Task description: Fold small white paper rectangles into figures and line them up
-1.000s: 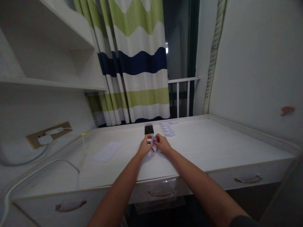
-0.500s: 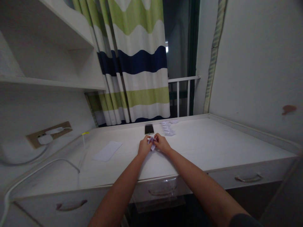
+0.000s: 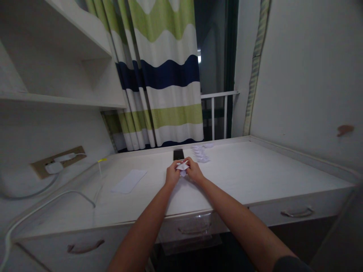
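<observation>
A small folded piece of white paper (image 3: 182, 167) is pinched between both my hands above the white desk (image 3: 249, 173). My left hand (image 3: 172, 175) grips its left side with closed fingers. My right hand (image 3: 194, 172) grips its right side the same way. Just beyond my hands a dark phone (image 3: 178, 154) lies flat on the desk. Several small folded white paper pieces (image 3: 200, 153) lie in a cluster to the right of the phone.
A flat white sheet of paper (image 3: 129, 181) lies on the desk to the left. White cables (image 3: 56, 196) run from a wall socket (image 3: 58, 161) at the left. Shelves stand above left, a striped curtain (image 3: 161, 83) hangs behind, and drawers with handles (image 3: 296, 212) sit below the desk.
The folded paper has been turned and reshaped between my fingers, and now shows a wider, flatter top. Both hands stay in the same spot above the desk.
</observation>
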A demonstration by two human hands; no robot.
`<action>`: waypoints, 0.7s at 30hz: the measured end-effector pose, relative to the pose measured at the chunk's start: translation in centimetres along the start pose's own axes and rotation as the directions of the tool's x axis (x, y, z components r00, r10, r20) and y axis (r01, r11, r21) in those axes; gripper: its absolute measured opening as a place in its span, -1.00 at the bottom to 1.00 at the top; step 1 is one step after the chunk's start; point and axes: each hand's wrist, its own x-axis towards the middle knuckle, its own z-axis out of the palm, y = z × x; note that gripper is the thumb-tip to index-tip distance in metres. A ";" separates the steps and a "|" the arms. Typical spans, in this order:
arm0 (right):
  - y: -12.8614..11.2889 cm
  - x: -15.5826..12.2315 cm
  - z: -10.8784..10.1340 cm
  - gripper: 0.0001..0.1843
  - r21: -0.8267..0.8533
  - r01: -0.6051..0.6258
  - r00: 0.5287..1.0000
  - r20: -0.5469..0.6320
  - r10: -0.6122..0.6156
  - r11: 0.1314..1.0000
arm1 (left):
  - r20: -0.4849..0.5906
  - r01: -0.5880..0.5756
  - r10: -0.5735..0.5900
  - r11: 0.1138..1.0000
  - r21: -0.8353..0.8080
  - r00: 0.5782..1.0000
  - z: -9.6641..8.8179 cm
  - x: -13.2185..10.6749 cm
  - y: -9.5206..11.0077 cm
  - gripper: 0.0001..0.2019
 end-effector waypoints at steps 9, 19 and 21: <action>-0.1 0.1 -0.6 -0.69 0.007 0.066 0.997 -0.040 -0.066 0.998 | 0.137 0.163 -0.118 0.905 -0.393 0.984 0.0 0.3 0.5 -0.72; -0.3 0.3 -0.9 -0.65 -0.018 0.042 0.999 -0.022 -0.042 0.999 | 0.144 0.278 -0.238 0.783 -0.557 0.960 -0.3 0.4 0.6 -0.79; -0.2 0.3 -0.9 -0.66 -0.010 0.049 0.999 -0.016 -0.050 0.999 | 0.164 0.305 -0.259 0.745 -0.593 0.952 -0.4 0.5 0.6 -0.77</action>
